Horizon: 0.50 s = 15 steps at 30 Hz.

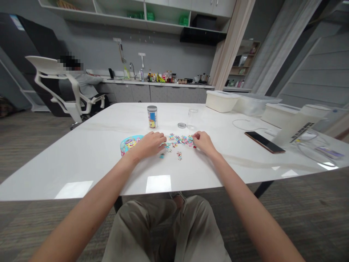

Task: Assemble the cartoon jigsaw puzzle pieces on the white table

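Small colourful jigsaw pieces (184,140) lie in a loose cluster on the white table (109,171). My left hand (152,143) is at the cluster's left end, palm down, fingers bent and slightly apart. Beneath its wrist, partly hidden, lies a flat blue cartoon picture (129,142) with a rounded edge. At the cluster's right end my right hand (203,142) has thumb and fingertips pressed together; what they pinch is too small to make out. Two stray pieces lie nearer to me, a blue piece (161,155) and a pale patterned piece (179,155).
Behind the pieces stand a cartoon-printed can (152,117), a clear jar (192,118) and a round lid (181,125). To the right are a phone (264,142), a white cylinder (302,125), cables and storage boxes (222,100). A person (84,83) sits at the far left.
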{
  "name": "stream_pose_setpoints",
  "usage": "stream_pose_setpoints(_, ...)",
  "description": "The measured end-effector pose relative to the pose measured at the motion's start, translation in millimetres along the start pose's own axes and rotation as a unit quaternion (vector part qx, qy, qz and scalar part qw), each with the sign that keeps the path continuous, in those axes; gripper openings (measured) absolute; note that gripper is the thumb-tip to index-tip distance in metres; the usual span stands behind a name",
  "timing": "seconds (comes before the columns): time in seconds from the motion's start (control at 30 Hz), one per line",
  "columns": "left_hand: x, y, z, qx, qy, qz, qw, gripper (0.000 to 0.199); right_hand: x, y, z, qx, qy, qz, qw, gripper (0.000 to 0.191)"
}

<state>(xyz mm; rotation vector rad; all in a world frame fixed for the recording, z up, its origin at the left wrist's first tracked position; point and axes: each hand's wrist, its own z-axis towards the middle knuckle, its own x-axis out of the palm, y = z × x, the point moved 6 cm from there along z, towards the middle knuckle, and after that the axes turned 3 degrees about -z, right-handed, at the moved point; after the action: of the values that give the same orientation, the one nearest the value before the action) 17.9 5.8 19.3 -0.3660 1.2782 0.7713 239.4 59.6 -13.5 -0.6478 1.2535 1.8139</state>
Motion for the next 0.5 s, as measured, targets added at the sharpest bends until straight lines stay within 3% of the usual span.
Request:
stream_pose_setpoints(0.2,-4.6,21,-12,0.007,0.022,-0.061,0.998,0.022,-2,4,1,-0.019,-0.006,0.015,1.0,0.017)
stream_pose_setpoints(0.37,-5.4,15,-11,0.002,0.072,-0.15,0.986,0.023,0,2,0,-0.005,-0.003,0.022,1.0,0.014)
stream_pose_setpoints(0.5,0.1,9,-7,0.009,0.079,-0.169,0.982,0.018,2,5,0,-0.02,0.006,0.028,0.999,0.013)
